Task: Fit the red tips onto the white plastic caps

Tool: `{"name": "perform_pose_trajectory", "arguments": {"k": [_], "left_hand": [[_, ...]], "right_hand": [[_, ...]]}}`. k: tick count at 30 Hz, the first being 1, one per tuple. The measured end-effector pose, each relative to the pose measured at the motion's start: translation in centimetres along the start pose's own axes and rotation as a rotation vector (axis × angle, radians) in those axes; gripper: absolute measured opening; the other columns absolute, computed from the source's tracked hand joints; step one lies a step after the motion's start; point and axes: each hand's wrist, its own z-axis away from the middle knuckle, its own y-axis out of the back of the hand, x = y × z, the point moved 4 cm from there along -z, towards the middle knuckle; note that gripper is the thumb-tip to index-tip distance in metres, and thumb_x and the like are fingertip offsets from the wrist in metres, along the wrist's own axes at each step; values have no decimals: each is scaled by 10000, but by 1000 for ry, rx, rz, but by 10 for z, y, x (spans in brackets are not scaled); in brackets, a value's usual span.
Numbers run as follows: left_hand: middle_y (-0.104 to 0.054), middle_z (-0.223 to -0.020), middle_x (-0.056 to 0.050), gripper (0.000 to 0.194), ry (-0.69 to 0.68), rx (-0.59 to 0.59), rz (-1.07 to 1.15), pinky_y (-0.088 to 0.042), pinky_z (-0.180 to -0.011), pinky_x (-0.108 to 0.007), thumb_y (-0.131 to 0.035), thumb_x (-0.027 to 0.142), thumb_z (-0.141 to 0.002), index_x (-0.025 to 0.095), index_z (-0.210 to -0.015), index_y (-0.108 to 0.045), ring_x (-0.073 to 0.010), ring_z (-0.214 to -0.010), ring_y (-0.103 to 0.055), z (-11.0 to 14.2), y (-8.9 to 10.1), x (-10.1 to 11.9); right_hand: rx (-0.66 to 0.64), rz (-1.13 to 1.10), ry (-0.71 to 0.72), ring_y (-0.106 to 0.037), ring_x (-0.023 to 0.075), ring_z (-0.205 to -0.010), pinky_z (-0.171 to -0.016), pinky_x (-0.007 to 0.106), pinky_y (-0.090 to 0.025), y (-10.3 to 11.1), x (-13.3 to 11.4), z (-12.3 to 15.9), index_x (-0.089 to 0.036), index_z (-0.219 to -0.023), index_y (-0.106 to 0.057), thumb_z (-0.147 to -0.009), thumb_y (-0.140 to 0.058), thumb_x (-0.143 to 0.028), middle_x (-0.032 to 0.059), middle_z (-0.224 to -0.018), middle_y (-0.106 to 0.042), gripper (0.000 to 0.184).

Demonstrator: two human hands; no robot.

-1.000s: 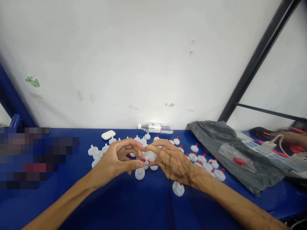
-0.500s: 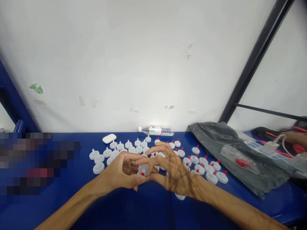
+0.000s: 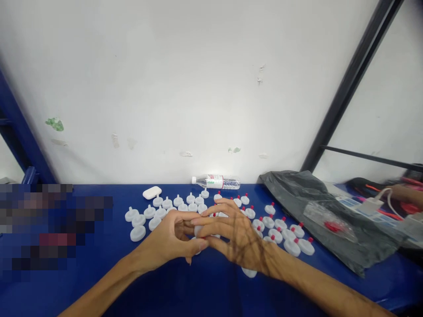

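Observation:
Between both hands is a white plastic nozzle cap [image 3: 197,230], mostly covered by fingers. My left hand [image 3: 165,240] curls round it from the left, thumb in front. From the right, my right hand [image 3: 234,229] closes its fingertips and thumb on the same cap, meeting the left thumb. Behind and left of my left hand stand several white nozzle caps with bare spouts [image 3: 138,234]. Several more with red tips [image 3: 291,247] stand behind and right of my right hand. One white cap [image 3: 249,272] lies partly hidden below my right wrist.
A clear water bottle [image 3: 214,181] lies against the wall, with a white rounded case [image 3: 152,192] to its left. At right, a dark grey plastic bag [image 3: 366,251] carries a clear bag of red pieces [image 3: 333,226]. Another person's hand [image 3: 405,194] shows near a white plug [image 3: 372,204].
My right fingers have closed further over the nozzle cap, so its red tip, visible between the hands before, is now covered. The view has shifted slightly.

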Motion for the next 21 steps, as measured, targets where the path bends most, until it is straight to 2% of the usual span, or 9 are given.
{"name": "perform_pose_trajectory", "arguments": {"k": [2,4,6,8,9,12,15,18,21], "left_hand": [[-665,-954,-43,417,-37,102,-145,-577,-587,-259,-679,413,-887,228,-1255,-615,-179,-792,-645,3,7,9],[-619,-1257,-90,453,-137,283,-494,-599,-833,-385,-513,473,-968,282,-1379,-519,-251,-1054,-648,8,21,24],[-426,-1525,-122,522,-273,453,-1019,-435,-1096,-542,-398,488,-993,275,-1469,-426,-344,-1365,-454,16,37,38],[-206,-1646,-198,689,-302,629,-1494,-267,-1162,-658,-400,513,-978,157,-1551,-261,-453,-1499,-185,22,56,43],[-125,-1664,-222,692,-271,718,-1626,-236,-1161,-677,-368,498,-992,110,-1551,-236,-472,-1515,-97,25,68,42],[19,-1671,-245,717,-160,833,-1771,-179,-1171,-690,-312,533,-1007,62,-1540,-221,-481,-1516,53,33,100,33],[8,-1667,-260,676,-95,863,-1746,-225,-1157,-684,-237,511,-1025,51,-1518,-283,-496,-1510,37,39,120,22],[-30,-1655,-291,706,-77,859,-1738,-233,-1142,-702,-258,537,-1016,32,-1506,-320,-521,-1502,14,40,127,13],[-50,-1660,-275,759,-88,857,-1743,-228,-1139,-711,-298,606,-983,62,-1511,-338,-530,-1499,18,35,127,5]], "right_hand": [[33,25,-17,-647,191,-1097,-1043,399,-434,9,6,-6,-230,-991,-661,-954,-647,-226,27,-1179,-743,40],[73,82,-65,-629,223,-1119,-986,406,-473,21,18,-18,-228,-982,-676,-932,-678,-257,70,-1230,-711,58],[101,147,-117,-615,234,-1102,-957,411,-481,30,35,-33,-234,-970,-686,-915,-701,-274,75,-1191,-700,69],[73,196,-169,-602,229,-1048,-930,402,-477,34,55,-47,-238,-960,-690,-915,-703,-305,60,-1092,-697,83],[33,214,-209,-596,222,-1021,-926,394,-469,33,65,-53,-237,-951,-689,-916,-702,-325,49,-1055,-695,96],[-91,251,-336,-589,216,-961,-914,387,-442,22,89,-59,-227,-919,-685,-927,-688,-372,32,-966,-707,144],[-176,266,-408,-599,229,-877,-816,374,-440,8,103,-49,-223,-872,-698,-926,-685,-368,26,-838,-717,155],[-289,262,-471,-627,223,-789,-709,334,-434,-6,117,-34,-228,-809,-713,-892,-719,-342,9,-741,-724,142],[-366,260,-515,-663,220,-800,-692,313,-440,-15,130,-25,-232,-836,-729,-893,-706,-327,7,-765,-747,113]]}}
